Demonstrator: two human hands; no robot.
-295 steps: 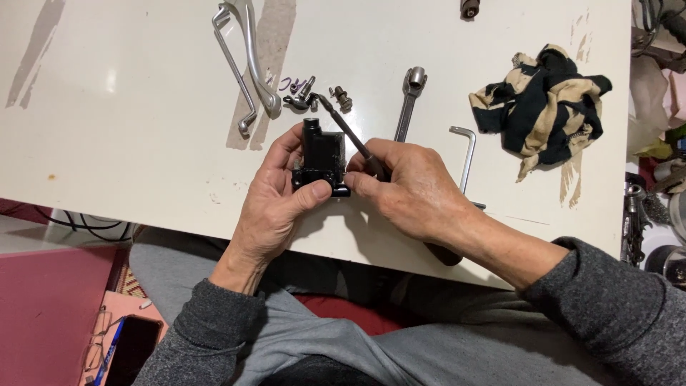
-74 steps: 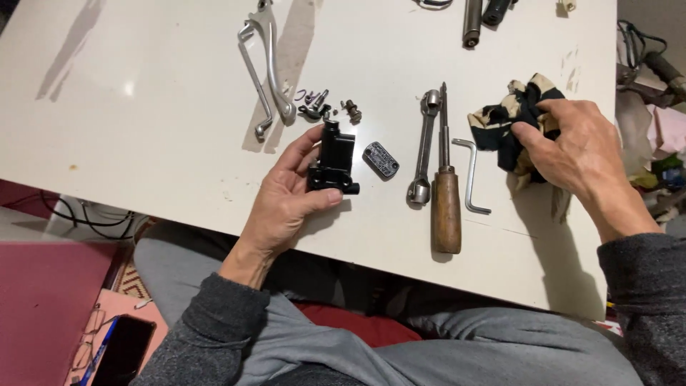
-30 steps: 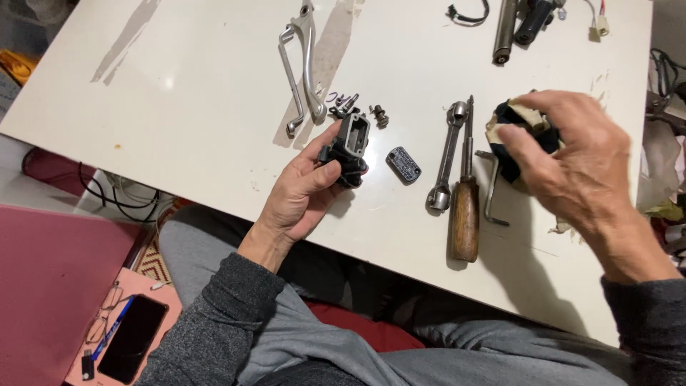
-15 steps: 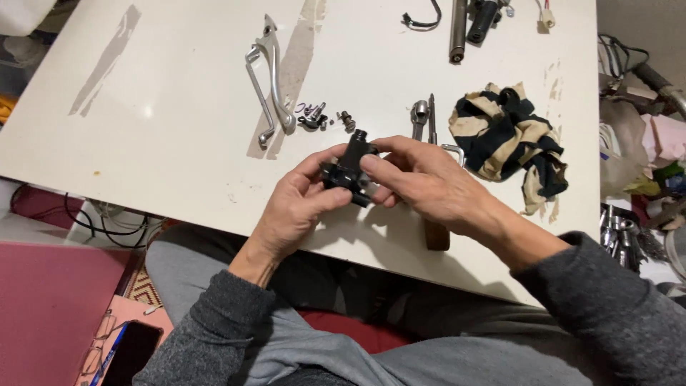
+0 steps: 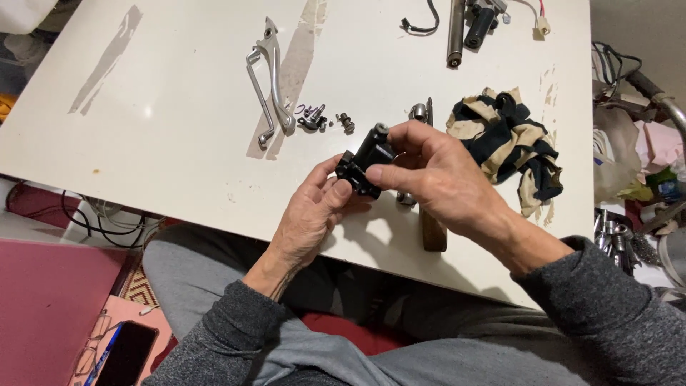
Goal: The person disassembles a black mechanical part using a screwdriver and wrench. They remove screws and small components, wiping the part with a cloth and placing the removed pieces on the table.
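**Black part held in both hands above near table edge**

The black part (image 5: 366, 163) is off the table (image 5: 179, 129) and gripped between both hands, over the near edge and just right of centre. The left hand (image 5: 311, 218) comes up from below, its thumb and fingers closed on the part's lower, near-left end. The right hand (image 5: 436, 175) comes in from the right, its fingers closed around the upper, far-right side and covering part of it.

The part's long axis runs on a diagonal, from near-left up to far-right, with a small round stub at the far end showing clear of the fingers. Both hands touch the part; neither is nearer than the other. The right hand sits over the top, the left hand supports underneath.

On the table beyond: two levers (image 5: 270, 78) to the far left, a cluster of small screws (image 5: 321, 119) just beyond the hands, and a striped rag (image 5: 511, 139) to the right. A wooden handle (image 5: 432, 232) shows beneath the right wrist.
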